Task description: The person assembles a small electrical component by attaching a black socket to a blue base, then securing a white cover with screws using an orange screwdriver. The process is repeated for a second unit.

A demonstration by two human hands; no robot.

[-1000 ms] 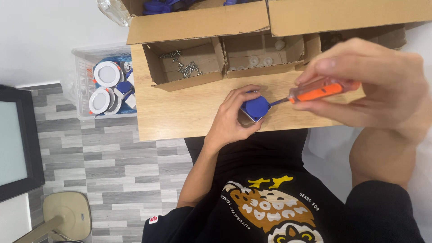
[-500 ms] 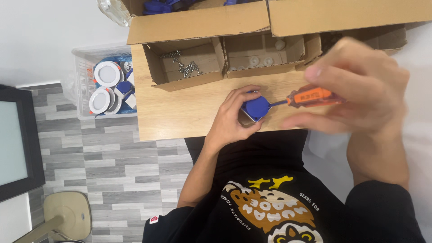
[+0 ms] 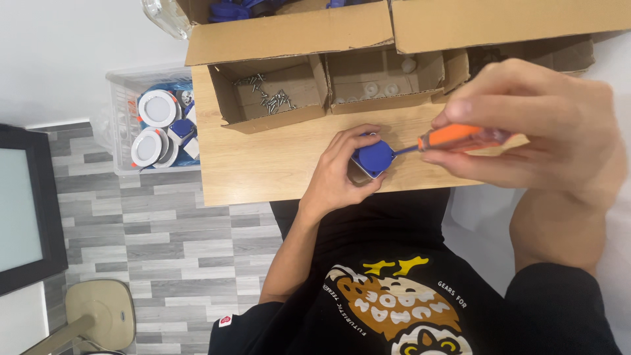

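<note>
While the pale wooden tabletop (image 3: 263, 171) carries everything in hand, the large brown cardboard cartons (image 3: 296, 29) stand along its far edge, and in front of them sit two smaller open cardboard trays, one with loose metal screws (image 3: 269, 98), the other with small white plastic rings (image 3: 374, 89); a clear plastic bin of round white lamp fittings (image 3: 154, 128) stands on the grey plank floor beside the tabletop. The right hand (image 3: 532, 138) is clamped around an orange-handled screwdriver (image 3: 460, 137), whose long axis runs nearly level, tip pointing left into the small blue square plastic box (image 3: 373, 156). The left hand (image 3: 342, 171) is closed around that box, holding it near the tabletop's near edge. Judging by this, the blue cover seems already seated and a screw is being driven; whether other screws remain I cannot tell
</note>
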